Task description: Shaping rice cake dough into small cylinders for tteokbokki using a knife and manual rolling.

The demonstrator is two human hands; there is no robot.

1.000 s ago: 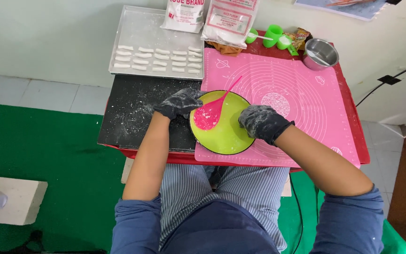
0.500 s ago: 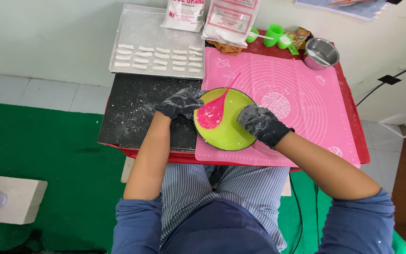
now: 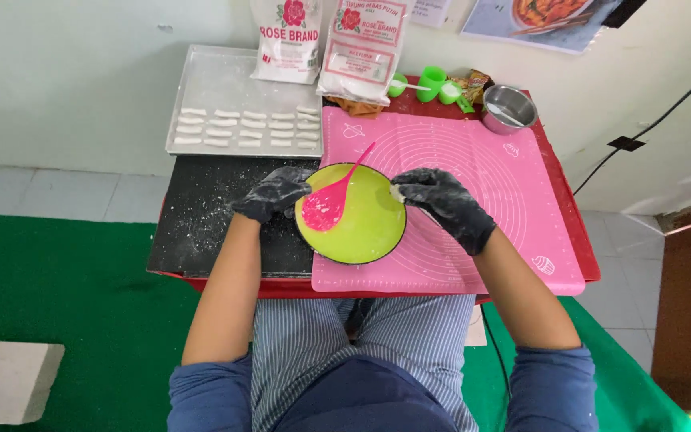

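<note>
Flat metal tray [image 3: 225,88] of small white dough pieces at upper left, black-gloved left hand [image 3: 273,194] curled against the round lime-green bowl [image 3: 361,228] at frame centre, pink silicone spatula [image 3: 331,200] resting inside, black-gloved right hand [image 3: 440,200] pinching a white dough bit [image 3: 397,192] at the bowl's rim, pink silicone baking mat [image 3: 481,184] on the red desk [image 3: 577,232] at right

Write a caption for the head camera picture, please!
Gloved left hand and right hand grip a green bowl holding a pink spoon.

Lime-green bowl [image 3: 361,232], pink spatula [image 3: 331,202], pink patterned mat [image 3: 473,160], black gloves, blue-striped apron [image 3: 361,344]
</note>
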